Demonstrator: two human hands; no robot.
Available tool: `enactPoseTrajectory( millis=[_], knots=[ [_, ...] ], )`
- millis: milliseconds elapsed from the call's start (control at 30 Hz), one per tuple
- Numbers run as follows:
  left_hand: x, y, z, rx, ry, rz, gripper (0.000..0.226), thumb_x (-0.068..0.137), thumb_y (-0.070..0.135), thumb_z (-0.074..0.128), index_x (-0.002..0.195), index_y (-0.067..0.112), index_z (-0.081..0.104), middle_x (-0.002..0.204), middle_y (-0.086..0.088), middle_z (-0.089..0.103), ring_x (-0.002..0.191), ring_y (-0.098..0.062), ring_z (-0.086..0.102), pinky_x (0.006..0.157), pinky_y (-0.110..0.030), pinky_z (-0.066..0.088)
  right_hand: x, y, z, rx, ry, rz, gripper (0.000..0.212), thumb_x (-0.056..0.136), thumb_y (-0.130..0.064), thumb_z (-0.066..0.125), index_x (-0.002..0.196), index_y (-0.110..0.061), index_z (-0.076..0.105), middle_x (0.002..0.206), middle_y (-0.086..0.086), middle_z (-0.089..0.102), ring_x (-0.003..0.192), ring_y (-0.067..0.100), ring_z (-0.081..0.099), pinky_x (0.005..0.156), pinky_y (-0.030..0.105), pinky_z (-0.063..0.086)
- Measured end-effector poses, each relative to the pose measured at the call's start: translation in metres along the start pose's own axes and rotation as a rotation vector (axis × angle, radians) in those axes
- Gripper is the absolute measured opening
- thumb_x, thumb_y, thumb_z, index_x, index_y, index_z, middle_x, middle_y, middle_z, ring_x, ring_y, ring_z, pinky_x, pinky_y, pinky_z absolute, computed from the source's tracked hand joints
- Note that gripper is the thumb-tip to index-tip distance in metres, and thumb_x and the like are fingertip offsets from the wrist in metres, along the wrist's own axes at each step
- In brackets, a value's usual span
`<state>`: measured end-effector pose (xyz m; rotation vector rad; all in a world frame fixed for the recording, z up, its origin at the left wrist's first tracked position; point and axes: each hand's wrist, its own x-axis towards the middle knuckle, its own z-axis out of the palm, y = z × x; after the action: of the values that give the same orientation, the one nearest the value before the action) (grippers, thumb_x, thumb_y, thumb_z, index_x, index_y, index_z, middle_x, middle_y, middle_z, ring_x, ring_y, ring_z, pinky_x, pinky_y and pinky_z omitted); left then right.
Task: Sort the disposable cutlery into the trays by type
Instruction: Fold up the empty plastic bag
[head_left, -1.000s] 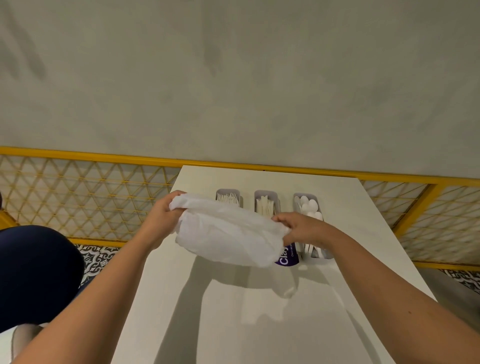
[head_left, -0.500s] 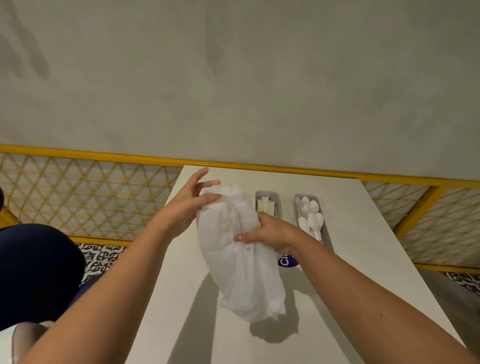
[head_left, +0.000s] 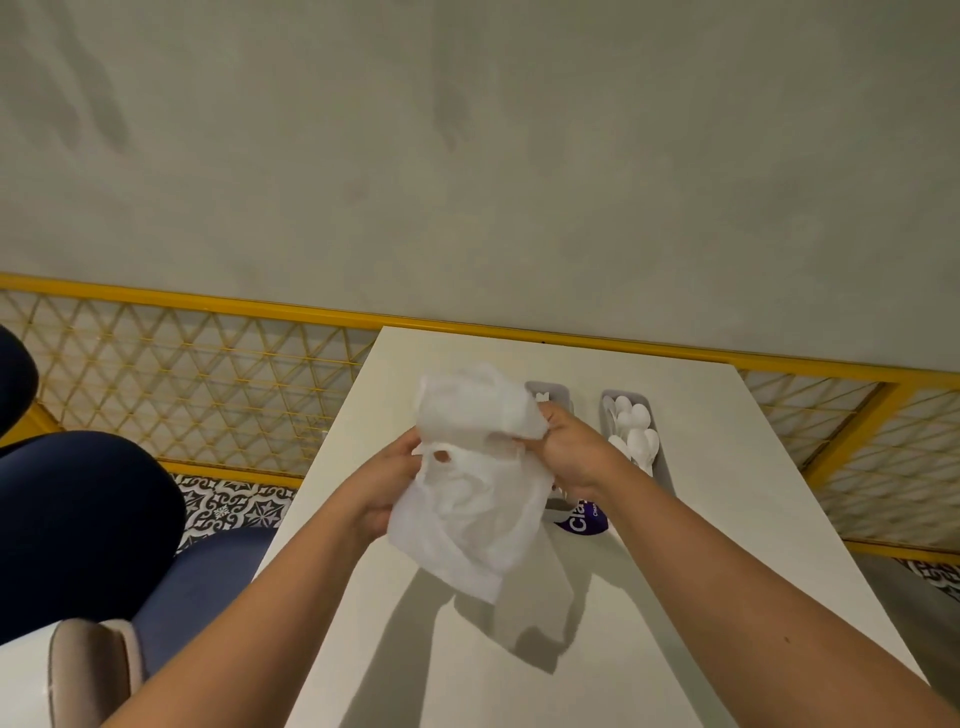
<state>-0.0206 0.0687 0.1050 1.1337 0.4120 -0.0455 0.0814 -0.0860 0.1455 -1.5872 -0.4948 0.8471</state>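
A crumpled white plastic bag (head_left: 475, 488) hangs above the white table (head_left: 717, 519), held between both hands. My left hand (head_left: 387, 483) grips its lower left side. My right hand (head_left: 569, 449) pinches its upper right fold. Behind the bag stand grey trays: the right tray (head_left: 665, 467) holds several white spoons (head_left: 636, 431), and the middle tray (head_left: 553, 389) shows only its far end with white cutlery tips. A third tray at the left is hidden by the bag.
A purple-labelled package (head_left: 582, 519) lies by the near end of the trays. A yellow mesh railing (head_left: 182, 374) runs behind and beside the table. Blue seats (head_left: 88, 519) stand to the left, over patterned floor tiles.
The bag was stretched wide between my hands, then gathered upright. Now my left hand has dropped lower on the bag and my right hand has shifted right, bunching it further.
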Motion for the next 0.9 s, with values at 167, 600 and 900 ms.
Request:
enactPoseTrajectory(
  millis=[167, 600, 900],
  knots=[
    [0.002, 0.014, -0.011, -0.198, 0.109, -0.224, 0.04, 0.09, 0.022, 0.04, 0.07, -0.002, 0.065, 0.065, -0.01, 0.064, 0.057, -0.024, 0.066, 0.063, -0.029, 0.051, 0.001, -0.006, -0.001, -0.418, -0.191, -0.186, 0.018, 0.086, 0.007, 0.056, 0.09, 0.002, 0.073, 0.113, -0.015, 0.055, 0.106, 0.003, 0.05, 0.09, 0.018, 0.043],
    [-0.019, 0.011, -0.013, 0.19, 0.029, -0.047, 0.06, 0.056, 0.007, 0.071, 0.115, 0.008, 0.059, 0.11, -0.013, 0.068, 0.099, -0.029, 0.065, 0.084, -0.039, 0.054, -0.002, -0.01, 0.0, -0.039, -0.143, -0.151, 0.063, 0.085, 0.013, 0.044, 0.127, -0.034, 0.051, 0.119, 0.001, 0.054, 0.1, 0.013, 0.058, 0.081, 0.022, 0.053],
    [-0.025, 0.018, -0.024, 0.047, 0.174, 0.111, 0.032, 0.077, -0.002, 0.064, 0.107, 0.01, 0.062, 0.106, -0.014, 0.069, 0.093, -0.028, 0.066, 0.081, -0.039, 0.055, 0.016, 0.003, 0.037, 0.074, -0.114, 0.094, 0.108, 0.058, -0.058, 0.069, 0.148, -0.039, 0.011, 0.148, -0.001, 0.035, 0.131, 0.028, 0.043, 0.104, 0.044, 0.043]
  ],
)
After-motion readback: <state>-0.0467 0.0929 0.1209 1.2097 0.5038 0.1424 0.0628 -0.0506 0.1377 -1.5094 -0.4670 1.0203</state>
